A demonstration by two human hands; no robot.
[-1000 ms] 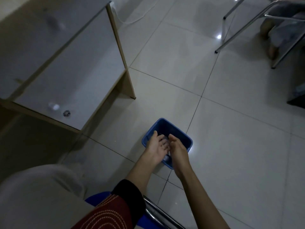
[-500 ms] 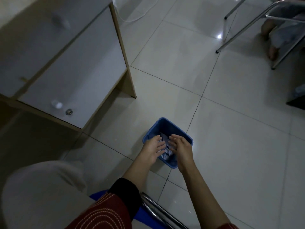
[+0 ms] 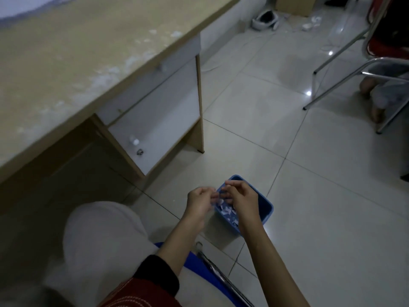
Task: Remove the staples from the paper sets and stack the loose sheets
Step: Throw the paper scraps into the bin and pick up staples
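Person seated, both hands low over a blue bin (image 3: 266, 210) on the floor tiles, just right of the desk (image 3: 88, 63). Bin holds torn paper scraps (image 3: 225, 212), white, small, loose. Left hand (image 3: 199, 203) and right hand (image 3: 242, 199) sit close together above the bin's near-left rim, fingertips facing and almost meeting. Fingers on both are curled in, a narrow pinch-like pose. Motion blur there, so I cannot tell if either hand actually holds a scrap or a staple or nothing; a pale speck shows between them but it is unclear whether it is held or lying in the bin. Paper sets not plainly visible. A pale blurred sheet (image 3: 24, 6) lies at the far-left corner of the desk top, likely the task paper but not certain. White flecks are scattered along the desk edge. Handling judgement: paper is light, floppy, tears easily at a stapled corner, so hold flat near the staple with one hand and work the staple with the other. Staples are tiny, stiff and sharp-ended, easy to drop, and need a fingertip pinch. Scraps weigh nothing and cling to fingers, so rubbing fingertips together over the bin would shed them. Metal chair (image 3: 345, 69) stands far right, well apart.
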